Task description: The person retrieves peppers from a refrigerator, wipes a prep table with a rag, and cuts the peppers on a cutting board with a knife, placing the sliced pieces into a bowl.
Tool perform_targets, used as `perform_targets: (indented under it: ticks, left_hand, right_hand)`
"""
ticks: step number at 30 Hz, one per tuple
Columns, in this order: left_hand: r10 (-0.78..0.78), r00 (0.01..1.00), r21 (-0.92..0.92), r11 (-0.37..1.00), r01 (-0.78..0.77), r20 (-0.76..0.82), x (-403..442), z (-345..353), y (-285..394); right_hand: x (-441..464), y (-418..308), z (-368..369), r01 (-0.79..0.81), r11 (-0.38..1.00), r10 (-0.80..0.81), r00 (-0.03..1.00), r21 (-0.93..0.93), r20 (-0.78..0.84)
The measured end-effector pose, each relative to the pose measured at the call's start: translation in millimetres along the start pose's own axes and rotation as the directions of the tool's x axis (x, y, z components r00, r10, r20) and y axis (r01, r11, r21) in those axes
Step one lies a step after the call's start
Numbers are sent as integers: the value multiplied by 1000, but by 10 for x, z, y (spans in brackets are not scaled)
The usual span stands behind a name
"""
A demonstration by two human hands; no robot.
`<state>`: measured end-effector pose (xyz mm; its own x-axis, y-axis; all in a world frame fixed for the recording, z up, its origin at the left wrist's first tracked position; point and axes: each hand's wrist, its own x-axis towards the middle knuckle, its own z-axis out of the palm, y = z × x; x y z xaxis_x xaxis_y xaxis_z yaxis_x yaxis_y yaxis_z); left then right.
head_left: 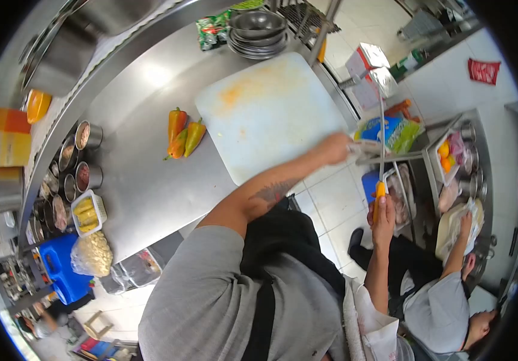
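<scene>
My right hand [383, 212] is wrapped round the yellow handle of what looks like a sharpening steel [382, 144], a long thin metal rod pointing up and away. Beyond the right edge of the cutting board, my left hand [333, 148] is closed and smeared by motion. A pale blurred thing [362, 146] reaches from it to the rod; its kind cannot be made out. The white cutting board [277, 108], stained orange, lies on the steel counter. Left of the board rest several orange and yellow-green peppers [185, 133].
Stacked metal bowls [258, 33] and a green packet [212, 30] stand behind the board. Metal pots [89, 175], a basket of yellow food [89, 213] and a blue container [65, 268] line the left. A co-worker [436, 307] works close on my right, beside shelving.
</scene>
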<state>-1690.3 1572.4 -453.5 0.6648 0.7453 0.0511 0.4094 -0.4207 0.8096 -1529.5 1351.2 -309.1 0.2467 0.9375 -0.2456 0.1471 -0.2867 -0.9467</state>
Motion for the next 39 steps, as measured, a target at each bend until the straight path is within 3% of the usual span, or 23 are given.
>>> perform_targets:
  ticks: [3, 5, 7, 9, 12, 14, 15, 17, 19, 21, 23, 26, 29, 30, 31, 32, 33, 34, 35, 36, 37, 38, 39]
  left_hand:
    - [-84, 969, 174, 977, 126, -232, -255, -618, 367]
    - [-63, 891, 326, 917, 229, -450, -398, -1184, 71]
    - [-96, 825, 514, 740, 433, -556, -656, -1477, -523]
    - [-225, 726, 434, 674, 598, -650, -1396, -1463, -807]
    - [-581, 597, 352, 486, 800, -553, -2816, -1283, -285]
    - [-856, 496, 596, 326, 734, -143, -3700, -1144, 240]
    - [-886, 424, 501, 285, 817, -188, -4019, -1062, 473]
    - [-812, 295, 164, 245, 956, -504, -4369, -932, 768]
    - [-571, 415, 113, 489, 865, -709, -3841, -1227, 1006]
    - [-455, 355, 91, 505, 858, -817, -3002, -1525, 1078]
    - [-175, 408, 274, 506, 818, -896, -2392, -1647, 470]
    - [-381, 490, 306, 450, 839, -784, -2008, -1521, -403]
    - [-376, 449, 138, 622, 771, -811, -2601, -844, -251]
    - [-405, 405, 94, 603, 792, -819, -2903, -559, 40]
    - [-579, 319, -12, 495, 869, -750, -3251, -284, 242]
    - [-555, 316, -52, 549, 834, -770, -3694, 45, 382]
    - [-790, 135, -259, 351, 900, -599, -3946, 119, 663]
    - [-828, -87, -595, 321, 737, -554, -4244, 266, 676]
    - [-864, -274, -846, 269, 460, -423, -4438, 425, 633]
    - [-864, -281, -852, 266, 450, -418, -4398, 370, 725]
    - [-916, -188, -926, 372, -71, -354, -4293, 150, 865]
    - [-933, -71, -748, 326, -578, -352, -4204, -49, 962]
    - [-831, 205, -668, 242, -704, -517, -4113, -180, 925]
  right_hand:
    - [155, -88, 80, 14, 999, -14, 1000, 48, 16]
    - [237, -134, 170, 40, 999, -43, 992, 24, 116]
    - [368, -127, 329, 3, 1000, -7, 982, 21, 190]
    - [419, -58, 381, -44, 999, 35, 966, 30, 257]
    - [660, 24, 370, -95, 995, 79, 898, 16, 433]
    - [804, 112, 306, -97, 995, 68, 869, 34, 489]
    - [894, 144, 271, -85, 996, 53, 847, 36, 529]
    - [1074, 183, 240, -98, 994, 52, 817, 50, 574]
    - [1275, 152, 265, -49, 998, 18, 780, 32, 625]
    - [1503, 22, 263, -30, 999, 14, 739, 12, 674]
    - [1669, -78, 290, -15, 1000, 26, 701, -22, 713]
    - [1794, -257, 297, 34, 998, 24, 667, -62, 744]
    - [1825, -378, 188, 69, 995, 9, 649, -70, 761]
    - [1826, -328, 133, 146, 980, 0, 669, -132, 743]
    - [1826, -274, 94, 223, 955, -11, 684, -194, 729]
    - [1827, -237, 106, 233, 954, -20, 675, -187, 738]
    - [1804, -193, 132, 389, 894, -103, 659, -221, 745]
    - [1766, -160, 167, 530, 809, -179, 634, -253, 752]
    - [1699, -164, 235, 532, 808, -177, 631, -254, 756]
    - [1618, -212, 361, 576, 786, -197, 576, -223, 794]
    - [1549, -283, 530, 626, 758, -220, 509, -182, 832]
    - [1473, -324, 711, 607, 784, -182, 427, -131, 886]
    - [1387, -388, 920, 583, 809, -149, 333, -80, 931]
